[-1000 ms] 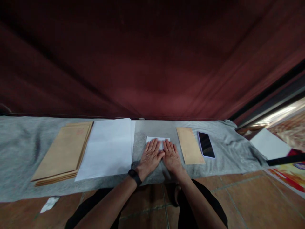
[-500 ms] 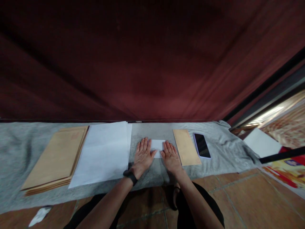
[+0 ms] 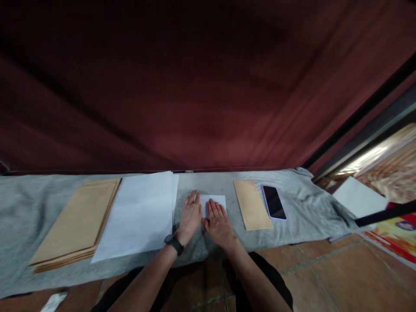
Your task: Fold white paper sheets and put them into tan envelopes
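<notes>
A small folded white paper (image 3: 217, 200) lies on the grey cloth (image 3: 292, 225) in front of me. My left hand (image 3: 190, 215), with a black band at the wrist, lies flat at the paper's left edge, fingers stretched out. My right hand (image 3: 218, 221) rests flat on the paper's near part, fingers spread. Neither hand holds anything.
Left of my hands lie a stack of white sheets (image 3: 139, 214) and a pile of brown envelopes (image 3: 76, 223). On the right are a single brown envelope (image 3: 251, 210) and a dark phone (image 3: 273, 202). A red curtain (image 3: 195, 86) hangs behind. More paper (image 3: 359, 196) sits far right.
Both hands slid apart along the folded paper, then my right hand came back left onto it. My left hand now sits at its left edge.
</notes>
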`<state>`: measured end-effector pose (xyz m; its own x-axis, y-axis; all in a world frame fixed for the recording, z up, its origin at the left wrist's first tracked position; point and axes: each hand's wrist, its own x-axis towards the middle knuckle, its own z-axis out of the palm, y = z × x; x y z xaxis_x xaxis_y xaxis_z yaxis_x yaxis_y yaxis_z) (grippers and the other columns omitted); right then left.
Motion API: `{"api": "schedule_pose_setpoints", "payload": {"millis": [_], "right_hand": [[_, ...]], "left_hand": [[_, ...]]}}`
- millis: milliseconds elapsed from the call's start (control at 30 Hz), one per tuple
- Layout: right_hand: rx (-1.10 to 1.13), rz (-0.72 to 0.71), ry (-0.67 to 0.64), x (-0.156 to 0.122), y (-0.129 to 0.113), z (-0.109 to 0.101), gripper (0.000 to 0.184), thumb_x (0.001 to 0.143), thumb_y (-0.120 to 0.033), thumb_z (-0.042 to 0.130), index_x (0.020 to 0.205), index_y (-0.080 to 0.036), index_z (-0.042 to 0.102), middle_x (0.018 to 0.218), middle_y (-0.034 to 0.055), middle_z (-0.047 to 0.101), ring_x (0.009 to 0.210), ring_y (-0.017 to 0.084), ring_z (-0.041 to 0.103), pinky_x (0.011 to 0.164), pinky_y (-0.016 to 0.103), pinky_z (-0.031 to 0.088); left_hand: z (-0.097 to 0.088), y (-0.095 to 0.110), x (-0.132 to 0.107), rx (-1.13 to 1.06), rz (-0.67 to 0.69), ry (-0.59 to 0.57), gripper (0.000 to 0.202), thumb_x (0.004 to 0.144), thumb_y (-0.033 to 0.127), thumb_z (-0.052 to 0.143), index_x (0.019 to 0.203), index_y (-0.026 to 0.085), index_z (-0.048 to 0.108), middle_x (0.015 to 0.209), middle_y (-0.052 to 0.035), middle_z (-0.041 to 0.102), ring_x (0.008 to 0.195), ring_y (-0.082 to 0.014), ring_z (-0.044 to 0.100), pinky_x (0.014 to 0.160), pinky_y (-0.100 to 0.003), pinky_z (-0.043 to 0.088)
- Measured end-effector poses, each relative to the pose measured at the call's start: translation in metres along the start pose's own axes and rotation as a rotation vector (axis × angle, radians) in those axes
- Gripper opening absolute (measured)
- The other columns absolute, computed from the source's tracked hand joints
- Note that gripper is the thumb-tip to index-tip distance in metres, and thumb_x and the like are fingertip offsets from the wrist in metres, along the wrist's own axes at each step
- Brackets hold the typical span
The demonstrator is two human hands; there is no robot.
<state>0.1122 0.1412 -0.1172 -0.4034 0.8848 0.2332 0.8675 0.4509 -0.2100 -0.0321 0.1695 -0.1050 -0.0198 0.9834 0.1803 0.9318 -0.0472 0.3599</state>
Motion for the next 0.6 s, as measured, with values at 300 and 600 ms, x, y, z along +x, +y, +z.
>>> {"api": "schedule_pose_setpoints", "payload": {"millis": [300,600], "right_hand": [[0.031,0.048,-0.086,0.009,-0.007,-0.016,0.061,0.095,-0.035,0.051,0.15,-0.01,0.041,0.154,0.0166,0.042,0.14,0.031,0.042,0.117,0.047,0.032],[1.098,0.423,0.251,0.032,0.0,-0.05,0.052,0.101,-0.045,0.031,0.134,-0.014,0.058,0.119,0.0126,0.072,0.114,0.025,0.066,0.1,0.04,0.052]], "left_hand": [[-0.01,-0.008,0.021,-0.745,-0.331,0.026,0.068,0.07,0.0,0.052,0.136,0.016,0.053,0.123,-0.0104,0.066,0.11,-0.0218,0.065,0.098,-0.038,0.053],[-0.035,0.0,0.008,-1.463,-0.629,-0.16,0.041,0.093,0.041,0.056,0.129,0.02,0.055,0.125,-0.0133,0.066,0.105,-0.0205,0.069,0.081,-0.032,0.058]]}}
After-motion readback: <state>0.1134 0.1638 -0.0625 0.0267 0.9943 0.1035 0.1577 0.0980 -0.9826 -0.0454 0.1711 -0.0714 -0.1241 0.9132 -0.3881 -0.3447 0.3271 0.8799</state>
